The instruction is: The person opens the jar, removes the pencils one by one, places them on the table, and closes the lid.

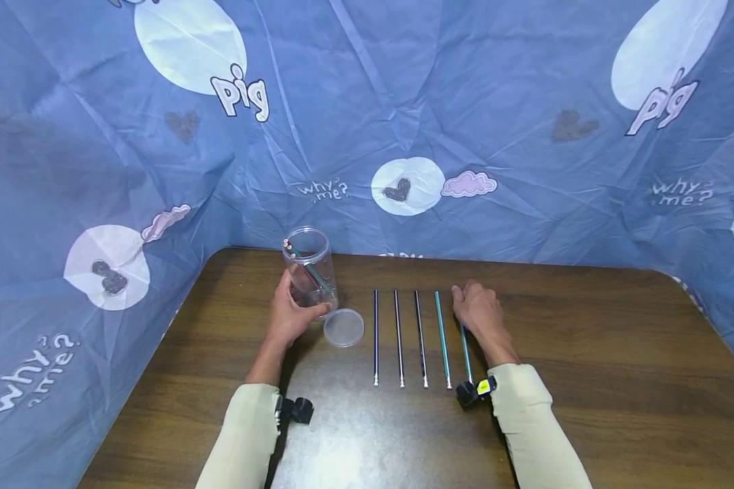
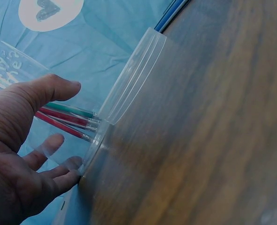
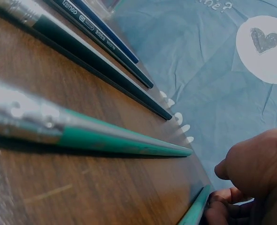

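Observation:
A clear plastic jar (image 1: 315, 275) stands upright at the back left of the table, with several pencils (image 2: 65, 124) inside, red and green ones among them. My left hand (image 1: 289, 318) holds the jar low on its side, thumb on the near side and fingers round the left. Its round clear lid (image 1: 344, 328) lies flat in front of the jar. My right hand (image 1: 480, 312) pinches the far end of the rightmost green pencil (image 1: 466, 353), which lies along the table. Its fingertips and the pencil's tip are partly hidden in the head view.
Left of that pencil lie another green pencil (image 1: 443, 339), two dark pencils (image 1: 399, 339) and a blue pencil (image 1: 376, 339), side by side with ferrule ends toward me. A patterned blue cloth (image 1: 355, 122) hangs behind the brown wooden table (image 1: 599, 353).

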`<state>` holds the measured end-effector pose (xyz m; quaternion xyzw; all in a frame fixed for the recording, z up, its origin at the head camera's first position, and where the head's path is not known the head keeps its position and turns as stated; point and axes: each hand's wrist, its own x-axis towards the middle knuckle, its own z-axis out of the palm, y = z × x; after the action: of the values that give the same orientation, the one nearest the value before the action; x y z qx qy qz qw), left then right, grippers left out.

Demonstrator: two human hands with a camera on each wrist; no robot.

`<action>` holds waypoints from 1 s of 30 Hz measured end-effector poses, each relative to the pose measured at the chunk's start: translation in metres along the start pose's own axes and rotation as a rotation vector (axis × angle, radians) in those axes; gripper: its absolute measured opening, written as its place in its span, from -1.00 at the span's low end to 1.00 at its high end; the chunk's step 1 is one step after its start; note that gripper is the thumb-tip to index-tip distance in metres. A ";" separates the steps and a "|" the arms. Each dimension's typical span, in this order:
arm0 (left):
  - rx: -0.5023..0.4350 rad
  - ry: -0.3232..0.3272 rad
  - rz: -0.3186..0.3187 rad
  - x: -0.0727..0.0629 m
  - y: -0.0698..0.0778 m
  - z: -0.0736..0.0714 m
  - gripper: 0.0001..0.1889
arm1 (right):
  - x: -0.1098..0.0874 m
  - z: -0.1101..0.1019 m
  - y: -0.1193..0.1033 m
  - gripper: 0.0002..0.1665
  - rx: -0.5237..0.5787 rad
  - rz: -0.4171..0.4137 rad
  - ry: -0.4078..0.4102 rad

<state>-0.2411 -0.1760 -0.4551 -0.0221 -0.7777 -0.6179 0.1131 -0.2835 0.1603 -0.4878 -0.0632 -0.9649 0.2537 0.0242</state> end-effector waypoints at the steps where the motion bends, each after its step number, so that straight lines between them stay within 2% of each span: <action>1: -0.002 -0.001 -0.001 0.000 0.000 0.000 -0.12 | 0.000 0.000 0.000 -0.56 0.001 0.002 0.000; 10: 0.023 0.003 -0.001 -0.001 0.000 -0.001 -0.12 | 0.000 -0.002 -0.001 -0.54 0.003 0.045 -0.042; 17: 0.023 0.002 -0.004 0.000 0.001 -0.001 -0.12 | 0.001 -0.003 0.001 -0.54 0.022 0.056 -0.011; 24: 0.046 0.010 -0.002 0.017 -0.040 -0.001 -0.05 | -0.003 -0.003 0.001 -0.60 0.107 0.060 0.076; 30: 0.042 0.014 0.004 0.016 -0.043 0.000 -0.06 | -0.007 -0.004 -0.014 -0.63 0.166 0.020 0.156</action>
<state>-0.2639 -0.1881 -0.4929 -0.0172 -0.7896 -0.6015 0.1202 -0.2777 0.1497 -0.4773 -0.0900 -0.9351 0.3273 0.1017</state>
